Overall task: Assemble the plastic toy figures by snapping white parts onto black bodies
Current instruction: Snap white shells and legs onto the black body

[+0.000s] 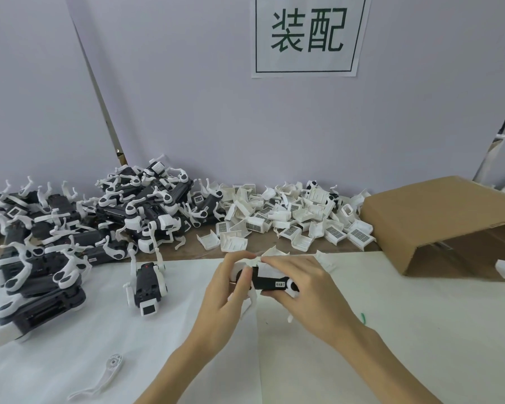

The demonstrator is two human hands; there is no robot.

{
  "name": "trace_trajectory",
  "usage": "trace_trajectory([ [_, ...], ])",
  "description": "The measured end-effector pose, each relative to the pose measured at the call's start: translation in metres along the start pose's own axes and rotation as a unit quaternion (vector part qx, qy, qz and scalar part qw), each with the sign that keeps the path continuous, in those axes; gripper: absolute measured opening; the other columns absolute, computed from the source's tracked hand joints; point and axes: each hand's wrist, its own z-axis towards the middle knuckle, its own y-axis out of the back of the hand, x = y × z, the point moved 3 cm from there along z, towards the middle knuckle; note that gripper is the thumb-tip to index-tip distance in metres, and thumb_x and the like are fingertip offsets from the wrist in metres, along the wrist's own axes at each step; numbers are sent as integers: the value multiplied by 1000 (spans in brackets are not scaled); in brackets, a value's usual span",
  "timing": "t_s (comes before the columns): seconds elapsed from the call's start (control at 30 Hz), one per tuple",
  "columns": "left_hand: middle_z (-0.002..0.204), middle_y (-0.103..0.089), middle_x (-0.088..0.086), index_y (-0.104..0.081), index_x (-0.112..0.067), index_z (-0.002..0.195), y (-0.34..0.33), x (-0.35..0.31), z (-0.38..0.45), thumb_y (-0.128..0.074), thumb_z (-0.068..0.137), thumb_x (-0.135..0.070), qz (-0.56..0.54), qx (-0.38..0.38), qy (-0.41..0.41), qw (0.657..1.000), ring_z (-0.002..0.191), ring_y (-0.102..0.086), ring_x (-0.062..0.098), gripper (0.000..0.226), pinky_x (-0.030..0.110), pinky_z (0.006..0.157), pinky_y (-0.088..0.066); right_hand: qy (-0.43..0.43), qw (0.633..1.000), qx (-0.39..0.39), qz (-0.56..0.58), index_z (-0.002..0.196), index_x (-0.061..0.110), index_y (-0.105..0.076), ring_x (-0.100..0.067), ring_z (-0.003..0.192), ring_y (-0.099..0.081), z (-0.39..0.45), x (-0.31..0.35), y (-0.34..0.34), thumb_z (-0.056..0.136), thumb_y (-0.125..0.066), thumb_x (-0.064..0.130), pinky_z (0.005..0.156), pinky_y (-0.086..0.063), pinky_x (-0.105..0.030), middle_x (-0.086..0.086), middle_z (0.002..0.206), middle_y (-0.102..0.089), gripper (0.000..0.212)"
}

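Note:
Both hands hold one toy figure above the white sheet, at the middle of the view. Its black body (270, 283) lies sideways, with a small white label on its side and white legs hanging below. My left hand (228, 295) grips its left end. My right hand (301, 290) curls over its top and right end, where a white part (257, 261) sits under the fingertips of both hands. One assembled figure (148, 285) lies on the sheet to the left.
Many black-and-white figures (79, 228) are heaped at the left. Loose white shell parts (292, 223) lie in a pile against the back wall. An open cardboard box (438, 220) lies on its side at the right. A single white leg (102, 380) rests near the front.

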Motion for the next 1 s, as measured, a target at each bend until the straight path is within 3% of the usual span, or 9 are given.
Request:
trace_trajectory([
  [0.03,93,-64,-11,-57,-41,133,-1,0,-1,-47,102,-58,25,5,-4,1000,92,-63,12,37,28,87,-50,7,1000,1,-2,138,33,-64,-14,118,-56,-1,-1,-1,84,-85,30,102,-37,-12,21,127,-67,58],
  [0.1,112,-64,-4,-57,-45,133,-2,1,-2,-53,97,-60,74,8,-20,997,109,-62,13,40,22,90,-47,20,1000,-7,-23,137,33,-64,-15,114,-57,-2,-1,-2,85,-83,34,100,-44,-18,22,125,-67,56],
  [0.2,117,-63,-5,-61,-43,129,-1,0,-1,-64,92,-55,107,-7,-37,994,117,-60,14,39,17,91,-48,42,996,-48,-69,127,29,-70,-15,104,-55,-2,2,0,79,-86,40,92,-51,-23,21,110,-73,51],
  [0.3,115,-66,-5,-64,-38,126,1,2,1,-70,95,-41,91,-16,-42,995,114,-63,20,32,26,91,-53,47,996,-53,-62,123,28,-73,-12,103,-52,-1,6,2,77,-84,45,91,-48,-19,21,107,-75,51],
  [0.47,108,-64,-8,-61,-39,124,3,4,3,-78,96,-19,70,-2,-27,997,100,-66,19,38,25,85,-53,-25,997,40,54,142,34,-58,-11,124,-52,-3,2,-6,91,-78,31,104,-38,-15,22,133,-61,55],
  [0.6,103,-63,-12,-55,-37,124,7,4,4,-81,93,-17,65,29,-27,997,86,-66,14,45,17,77,-50,-30,992,89,87,149,33,-49,-3,133,-47,-4,3,-11,97,-71,24,112,-40,-27,20,141,-52,57],
  [0.77,99,-65,-5,-54,-30,131,9,3,6,-75,96,-25,31,38,-26,998,83,-63,24,41,31,81,-52,-45,972,142,180,151,43,-46,2,139,-44,-3,0,-3,107,-54,31,108,-39,-14,26,141,-52,47],
  [0.87,99,-66,-9,-51,-32,133,9,3,6,-71,94,-41,32,49,-19,998,79,-61,14,45,21,77,-49,-98,961,78,246,136,38,-62,0,124,-60,-1,-3,0,107,-53,29,102,-47,-22,21,128,-67,31],
  [1.0,99,-71,-2,-49,-33,134,7,2,6,-73,95,-36,4,63,-20,998,92,-69,21,45,23,84,-53,-141,934,39,325,122,32,-70,-13,111,-70,1,-3,-2,105,-58,24,98,-55,-39,9,115,-75,22],
])
